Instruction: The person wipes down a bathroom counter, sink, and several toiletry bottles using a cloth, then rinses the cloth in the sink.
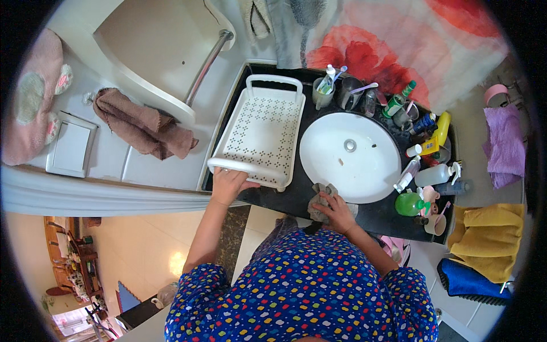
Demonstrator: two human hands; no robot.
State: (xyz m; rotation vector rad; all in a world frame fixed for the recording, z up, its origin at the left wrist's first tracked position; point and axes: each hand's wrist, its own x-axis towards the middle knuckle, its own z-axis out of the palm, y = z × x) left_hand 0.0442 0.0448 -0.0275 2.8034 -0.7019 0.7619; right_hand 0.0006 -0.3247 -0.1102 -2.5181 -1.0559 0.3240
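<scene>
Rack (272, 128), white and perforated, stands along the left edge of the countertop (276, 198), the left hand (229, 187) curled round its near handle (259, 171). At the front edge, the right hand (338, 214) clutches grey cloth (319, 200) beside the basin (364, 168); bottles (407, 204) crowd the right edge.

the left hand (229, 186) has fingertips partly hidden at the white rack (259, 131); the right hand (337, 215) covers some of the grey cloth (321, 197). items on the brown shelf (85, 261) (far lower left) are too small to tell.
</scene>
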